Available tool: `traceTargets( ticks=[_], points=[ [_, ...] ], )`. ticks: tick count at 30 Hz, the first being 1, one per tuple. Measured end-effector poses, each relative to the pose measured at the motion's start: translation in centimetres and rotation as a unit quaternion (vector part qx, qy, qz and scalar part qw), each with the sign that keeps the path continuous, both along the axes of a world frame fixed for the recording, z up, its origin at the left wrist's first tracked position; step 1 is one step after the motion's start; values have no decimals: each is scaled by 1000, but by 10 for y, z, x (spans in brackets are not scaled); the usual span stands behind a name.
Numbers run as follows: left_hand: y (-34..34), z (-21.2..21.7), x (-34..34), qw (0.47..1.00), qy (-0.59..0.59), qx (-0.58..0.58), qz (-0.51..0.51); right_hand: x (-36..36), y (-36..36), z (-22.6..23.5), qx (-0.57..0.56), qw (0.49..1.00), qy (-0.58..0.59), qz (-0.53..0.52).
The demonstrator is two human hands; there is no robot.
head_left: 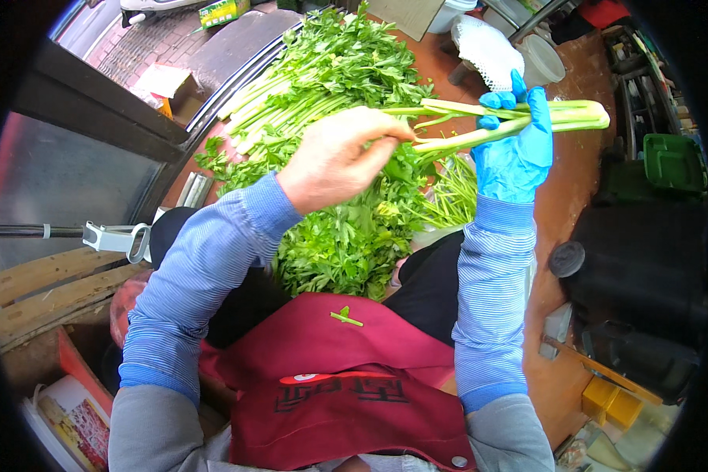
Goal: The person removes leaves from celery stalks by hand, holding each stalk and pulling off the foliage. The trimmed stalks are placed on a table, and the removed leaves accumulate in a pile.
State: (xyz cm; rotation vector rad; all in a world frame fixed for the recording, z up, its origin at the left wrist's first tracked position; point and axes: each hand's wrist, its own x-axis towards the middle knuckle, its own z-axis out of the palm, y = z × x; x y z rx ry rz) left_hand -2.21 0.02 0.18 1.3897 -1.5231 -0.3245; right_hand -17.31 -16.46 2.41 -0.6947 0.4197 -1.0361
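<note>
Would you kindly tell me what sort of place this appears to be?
Probably a market stall or kitchen prep area: a celery heap, plastic tubs, a red apron.

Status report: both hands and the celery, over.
Left hand bare, pinching the leafy end of the pale green celery stalks. Right hand in blue glove, grip closed on stalks. Heap of leafy celery below; nothing between.

The scene is lit evenly by soft daylight; no hard shadows or glare are seen. Colours are rendered vividly. Strong fisheye distortion is present: straight edges are bent toward the rim, and the corners are blacked out. The centre is sharp; slight softness is noted at the periphery.
</note>
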Motion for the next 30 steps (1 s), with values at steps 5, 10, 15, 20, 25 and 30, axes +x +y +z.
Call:
traceTargets(
  ticks=[5, 10, 15, 20, 25, 30],
  points=[
    [-15, -4, 3, 979, -45, 190, -55, 18, 13, 1, -22, 999, 26, 6],
    [-14, 9, 17, 962, -180, 196, -58, 23, 17, 0, -34, 998, 28, 37],
    [-24, -21, 27, 981, 105, 44, 156, 23, 18, 7, -14, 993, 72, -96],
    [3, -13, 60, 921, 321, 219, 15, -17, -17, -1, -16, 992, -34, -119],
    [3, -8, 27, 987, -109, 15, 116, 0, -6, -6, 25, 992, 0, -123],
    [-8, -5, -5, 988, -124, -44, 85, 17, 8, -5, 88, 992, -27, -83]
  ],
)
